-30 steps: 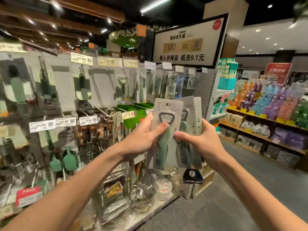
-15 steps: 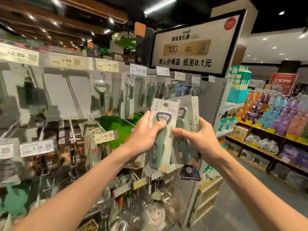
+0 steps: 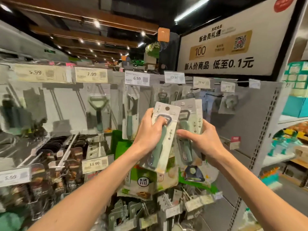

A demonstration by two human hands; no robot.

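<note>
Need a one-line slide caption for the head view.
Left grip holds one pale-carded green-handled bottle opener, right grip a matching stack, before a grey metal pegboard rack.

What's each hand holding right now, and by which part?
Left hand grips the front bottle-opener pack at its upper left edge, thumb over the opener's head. Right hand holds the rear packs by their right edge.

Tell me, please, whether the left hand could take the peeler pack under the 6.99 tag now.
Probably not: the left hand grips a bottle opener pack, so it is occupied, though the peeler pack hangs just left of it, unobstructed.
</note>
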